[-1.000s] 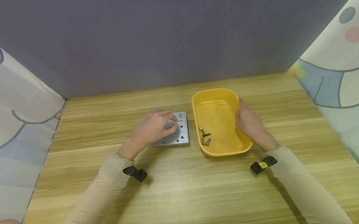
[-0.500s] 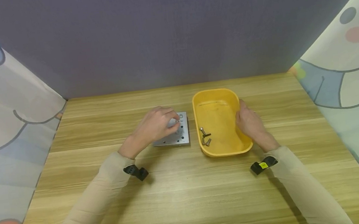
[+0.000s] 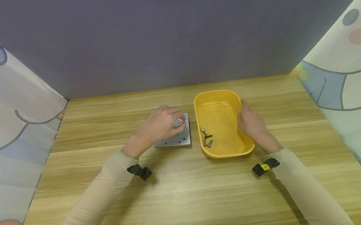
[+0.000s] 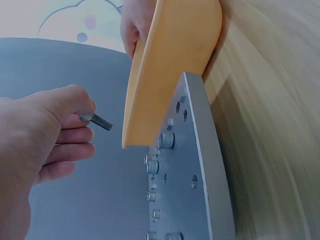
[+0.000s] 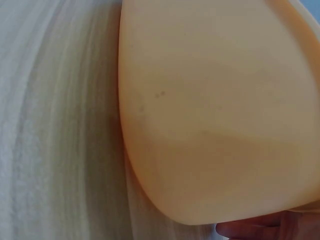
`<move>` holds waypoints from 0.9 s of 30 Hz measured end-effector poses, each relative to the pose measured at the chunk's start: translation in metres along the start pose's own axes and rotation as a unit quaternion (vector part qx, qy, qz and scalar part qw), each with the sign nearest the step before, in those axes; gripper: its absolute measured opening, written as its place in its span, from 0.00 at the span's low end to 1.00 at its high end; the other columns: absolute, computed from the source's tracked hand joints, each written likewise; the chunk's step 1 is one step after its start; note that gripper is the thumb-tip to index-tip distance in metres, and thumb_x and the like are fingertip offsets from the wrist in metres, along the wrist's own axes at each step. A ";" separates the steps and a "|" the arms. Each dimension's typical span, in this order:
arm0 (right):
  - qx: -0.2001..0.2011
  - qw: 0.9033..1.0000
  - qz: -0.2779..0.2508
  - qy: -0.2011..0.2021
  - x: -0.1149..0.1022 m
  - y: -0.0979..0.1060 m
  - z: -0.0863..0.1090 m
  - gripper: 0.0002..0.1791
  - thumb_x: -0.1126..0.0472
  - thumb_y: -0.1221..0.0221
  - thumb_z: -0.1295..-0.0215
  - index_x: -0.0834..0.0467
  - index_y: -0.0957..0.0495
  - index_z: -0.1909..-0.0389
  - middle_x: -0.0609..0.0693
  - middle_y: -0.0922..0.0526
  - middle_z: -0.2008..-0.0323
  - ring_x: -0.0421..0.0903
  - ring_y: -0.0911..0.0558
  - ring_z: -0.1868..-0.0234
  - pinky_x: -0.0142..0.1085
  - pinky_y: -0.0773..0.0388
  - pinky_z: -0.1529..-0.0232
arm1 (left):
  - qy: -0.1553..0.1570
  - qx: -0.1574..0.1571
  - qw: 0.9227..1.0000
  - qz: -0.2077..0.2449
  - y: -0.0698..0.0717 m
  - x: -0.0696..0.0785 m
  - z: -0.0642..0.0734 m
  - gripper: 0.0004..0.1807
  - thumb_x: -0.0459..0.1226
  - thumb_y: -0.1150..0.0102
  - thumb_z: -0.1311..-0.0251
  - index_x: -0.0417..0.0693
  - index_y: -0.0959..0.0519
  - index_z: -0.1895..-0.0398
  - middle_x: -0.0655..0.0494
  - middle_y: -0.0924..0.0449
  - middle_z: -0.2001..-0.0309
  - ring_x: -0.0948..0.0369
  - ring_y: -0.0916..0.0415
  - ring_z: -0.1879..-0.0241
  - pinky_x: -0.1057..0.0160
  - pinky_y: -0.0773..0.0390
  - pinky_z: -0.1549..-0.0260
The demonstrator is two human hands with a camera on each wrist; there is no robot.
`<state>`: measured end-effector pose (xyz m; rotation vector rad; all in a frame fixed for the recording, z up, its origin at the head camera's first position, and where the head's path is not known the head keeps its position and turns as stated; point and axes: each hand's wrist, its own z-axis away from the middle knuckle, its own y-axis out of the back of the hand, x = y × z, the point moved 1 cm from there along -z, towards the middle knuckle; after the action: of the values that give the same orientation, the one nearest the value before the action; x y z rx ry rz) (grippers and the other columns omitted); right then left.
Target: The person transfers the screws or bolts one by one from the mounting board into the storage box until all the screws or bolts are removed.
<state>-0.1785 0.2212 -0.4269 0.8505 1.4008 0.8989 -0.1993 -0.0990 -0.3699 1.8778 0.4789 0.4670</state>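
Observation:
My left hand [image 3: 163,123] hovers over the metal plate [image 3: 186,132], which has drilled holes. In the left wrist view the thumb and forefinger of this hand [image 4: 35,120] pinch a small bolt [image 4: 102,122], its threaded end pointing away from the hand. Several socket-head bolts [image 4: 166,140] stand upright in the plate. To the right of it is the yellow bin [image 3: 220,123], whose right side my right hand [image 3: 253,124] grips at the rim. A few fingers of the right hand [image 5: 255,231] show under the bin's edge in the right wrist view.
Several loose bolts [image 3: 205,142] lie in the bin's near left corner. Plate and bin rest on a wood-grain table [image 3: 190,196]. A dark grey panel [image 3: 171,35] rises behind the table, and printed cloth hangs on both sides.
My left hand has shifted slightly to the right across the plate, covering more of its upper right part. The right hand and the bin have stayed in place.

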 end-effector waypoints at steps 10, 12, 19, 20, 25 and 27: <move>0.008 1.000 0.004 0.006 0.001 -0.002 0.000 0.29 0.66 0.62 0.23 0.78 0.49 0.28 0.79 0.20 0.65 0.72 0.17 0.68 0.62 0.20 0.71 | -0.014 -0.016 1.000 -0.015 0.002 0.009 -0.013 0.08 0.40 0.35 0.34 0.47 0.12 0.58 0.56 0.12 0.59 0.58 0.15 0.59 0.55 0.17 0.46; 0.008 1.000 0.006 0.008 0.002 -0.002 -0.001 0.29 0.66 0.62 0.23 0.78 0.49 0.28 0.79 0.20 0.65 0.72 0.17 0.68 0.63 0.21 0.71 | -0.016 -0.017 1.000 -0.020 0.002 0.010 -0.015 0.08 0.40 0.35 0.34 0.47 0.12 0.58 0.56 0.12 0.59 0.59 0.15 0.59 0.56 0.17 0.46; 0.004 1.000 0.008 0.004 0.002 -0.003 -0.001 0.29 0.65 0.62 0.23 0.78 0.50 0.27 0.80 0.20 0.61 0.73 0.17 0.64 0.64 0.20 0.66 | -0.031 -0.030 0.999 -0.021 0.002 0.016 -0.024 0.08 0.40 0.35 0.34 0.46 0.13 0.58 0.56 0.12 0.60 0.60 0.16 0.60 0.58 0.17 0.48; 0.004 1.000 0.007 0.004 0.002 -0.003 -0.001 0.29 0.65 0.62 0.23 0.78 0.50 0.27 0.80 0.20 0.60 0.74 0.17 0.63 0.64 0.20 0.66 | -0.033 -0.033 0.999 -0.022 0.002 0.017 -0.025 0.08 0.40 0.35 0.33 0.46 0.13 0.58 0.56 0.12 0.60 0.60 0.16 0.60 0.58 0.16 0.48; 0.002 1.000 0.005 0.004 0.002 -0.003 -0.001 0.29 0.66 0.63 0.22 0.79 0.50 0.28 0.80 0.20 0.61 0.72 0.16 0.65 0.63 0.19 0.67 | -0.043 -0.039 0.998 -0.021 0.001 0.021 -0.030 0.07 0.39 0.36 0.33 0.46 0.14 0.59 0.58 0.13 0.61 0.62 0.18 0.63 0.62 0.16 0.52; 0.000 1.000 0.004 0.002 0.002 -0.003 -0.001 0.29 0.66 0.62 0.22 0.79 0.50 0.27 0.80 0.20 0.61 0.72 0.16 0.65 0.62 0.19 0.68 | -0.048 -0.037 0.998 -0.017 0.001 0.022 -0.031 0.06 0.38 0.35 0.34 0.46 0.13 0.60 0.58 0.13 0.62 0.63 0.18 0.64 0.63 0.16 0.53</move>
<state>-0.1797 0.2221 -0.4303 0.8553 1.4032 0.9069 -0.1976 -0.0633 -0.3569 1.8083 0.4229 0.3651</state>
